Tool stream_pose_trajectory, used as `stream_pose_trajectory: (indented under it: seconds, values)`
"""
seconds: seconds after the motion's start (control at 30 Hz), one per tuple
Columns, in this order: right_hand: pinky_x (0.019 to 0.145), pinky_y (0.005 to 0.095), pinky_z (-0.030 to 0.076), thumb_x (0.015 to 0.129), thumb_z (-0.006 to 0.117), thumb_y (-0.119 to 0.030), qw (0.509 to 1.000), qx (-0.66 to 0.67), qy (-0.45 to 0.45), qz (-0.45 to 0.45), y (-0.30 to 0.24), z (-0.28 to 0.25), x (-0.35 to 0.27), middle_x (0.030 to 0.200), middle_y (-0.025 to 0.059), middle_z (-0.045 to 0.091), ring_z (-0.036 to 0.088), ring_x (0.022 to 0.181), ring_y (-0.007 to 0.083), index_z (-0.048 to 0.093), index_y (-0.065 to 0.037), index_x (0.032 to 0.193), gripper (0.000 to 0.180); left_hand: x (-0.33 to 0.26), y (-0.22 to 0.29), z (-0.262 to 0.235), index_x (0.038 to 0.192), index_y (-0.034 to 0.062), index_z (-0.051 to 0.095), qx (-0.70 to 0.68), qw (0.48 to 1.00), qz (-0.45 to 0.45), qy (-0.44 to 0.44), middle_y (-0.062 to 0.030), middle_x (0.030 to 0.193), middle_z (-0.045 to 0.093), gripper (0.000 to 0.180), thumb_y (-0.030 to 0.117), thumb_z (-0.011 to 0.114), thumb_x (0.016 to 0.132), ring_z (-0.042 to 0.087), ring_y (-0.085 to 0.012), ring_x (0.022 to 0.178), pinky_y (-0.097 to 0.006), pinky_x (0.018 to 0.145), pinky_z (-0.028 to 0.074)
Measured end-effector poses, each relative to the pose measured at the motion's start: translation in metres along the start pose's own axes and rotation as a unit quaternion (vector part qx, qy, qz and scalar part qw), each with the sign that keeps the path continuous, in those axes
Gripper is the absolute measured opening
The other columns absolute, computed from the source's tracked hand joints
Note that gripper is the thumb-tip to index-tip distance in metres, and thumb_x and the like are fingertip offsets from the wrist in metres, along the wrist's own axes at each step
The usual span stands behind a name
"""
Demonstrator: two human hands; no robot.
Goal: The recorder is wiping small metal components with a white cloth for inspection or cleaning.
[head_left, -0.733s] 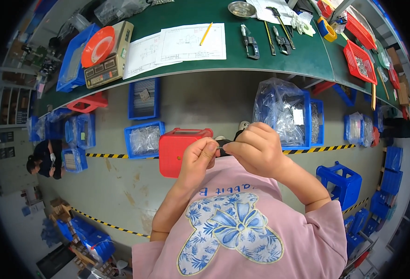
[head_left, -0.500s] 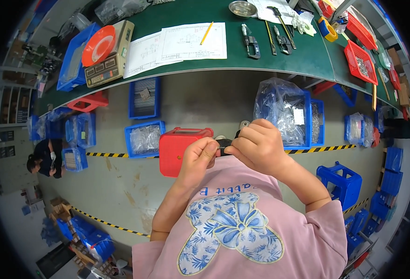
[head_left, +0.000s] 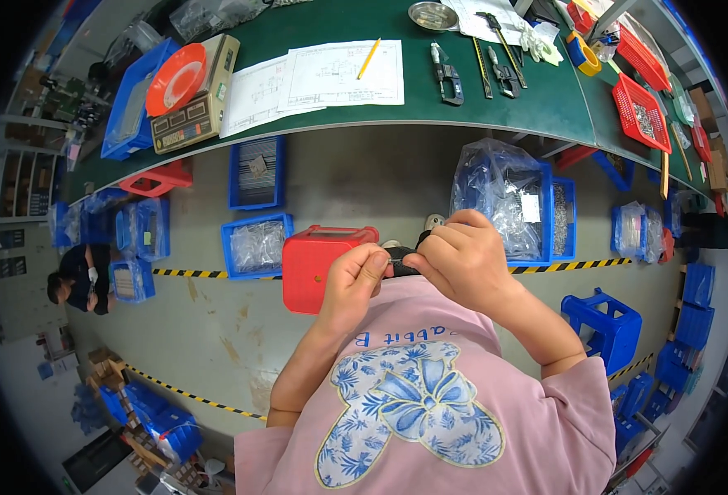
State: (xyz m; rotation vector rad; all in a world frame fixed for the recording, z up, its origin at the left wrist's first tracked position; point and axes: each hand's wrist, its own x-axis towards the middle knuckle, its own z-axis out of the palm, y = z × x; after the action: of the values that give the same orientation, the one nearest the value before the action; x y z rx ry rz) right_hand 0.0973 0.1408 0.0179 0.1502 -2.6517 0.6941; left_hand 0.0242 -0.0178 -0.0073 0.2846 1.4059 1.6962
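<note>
My left hand (head_left: 354, 279) is closed, its thumb and forefinger pinching one end of a small thin metal pin (head_left: 394, 261). The other end sits in the fingertips of my right hand (head_left: 465, 257), which is closed as well. Between the hands only a short stretch of the pin shows; its exact shape is too small to make out. Both hands are held in front of my body, over the pink shirt's upper edge and short of the bench. A red plastic stool (head_left: 324, 272) stands on the floor by my left hand.
The green workbench (head_left: 331, 16) carries drawings (head_left: 343, 76) with a pencil, a micrometer (head_left: 446, 76), calipers (head_left: 501, 51) and a scale (head_left: 195, 107) with an orange dish. Blue bins (head_left: 257, 247) of bagged parts stand below. A blue stool (head_left: 602, 326) is at right; another person (head_left: 82, 276) is far left.
My right hand has shifted very slightly to the right, so a little more of the pin shows between the hands. My left hand is nearly still.
</note>
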Motion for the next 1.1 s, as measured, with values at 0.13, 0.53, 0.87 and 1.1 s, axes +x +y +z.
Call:
stream_pose_trajectory:
  seconds: [0.13, 0.53, 0.87, 1.1]
  values:
    - [0.066, 0.0315, 0.041, 0.06, 0.064, -0.016, 0.998, 0.011, 0.053, -0.013, -0.001, -0.003, 0.011, 0.057, 0.0022, 0.047, 0.049, 0.054, 0.0188, 0.048, -0.009, 0.059, 0.018, 0.001, -0.002, -0.003, 0.068, 0.004, 0.047, 0.005, 1.0, 0.001, 0.017, 0.0065, 0.053, 0.034, 0.025, 0.022, 0.043, 0.085, 0.025, -0.0002, 0.044, -0.016, 0.038, 0.019]
    - [0.066, 0.031, 0.041, 0.063, 0.061, -0.014, 0.997, 0.033, -0.058, -0.047, 0.002, 0.007, 0.005, 0.058, 0.0035, 0.049, 0.049, 0.052, 0.0197, 0.053, -0.008, 0.067, 0.01, -0.001, -0.007, -0.005, 0.069, 0.003, 0.05, 0.065, 0.998, -0.006, 0.023, 0.004, 0.057, 0.042, 0.021, 0.017, 0.045, 0.083, 0.034, -0.0032, 0.052, -0.019, 0.045, 0.029]
    - [0.054, 0.0327, 0.036, 0.071, 0.054, -0.015, 0.986, 0.091, -0.123, -0.06, 0.007, 0.016, 0.021, 0.061, 0.0061, 0.054, 0.051, 0.057, 0.024, 0.055, -0.005, 0.069, 0.01, -0.002, -0.004, -0.016, 0.066, -0.0004, 0.05, 0.115, 0.991, 0.016, 0.068, -0.0024, 0.062, 0.048, 0.017, 0.01, 0.047, 0.079, 0.043, -0.0077, 0.059, -0.022, 0.053, 0.036]
    - [0.044, 0.023, 0.03, 0.079, 0.048, -0.016, 0.601, 0.593, -0.38, 0.377, 0.032, 0.029, 0.011, 0.051, 0.0012, 0.045, 0.036, 0.049, 0.0058, 0.056, -0.003, 0.071, 0.017, -0.003, -0.007, -0.015, 0.065, 0.002, 0.051, 0.3, 0.913, 0.274, 0.044, -0.0081, 0.061, 0.045, 0.012, 0.01, 0.051, 0.075, 0.045, -0.0208, 0.054, -0.03, 0.048, 0.033]
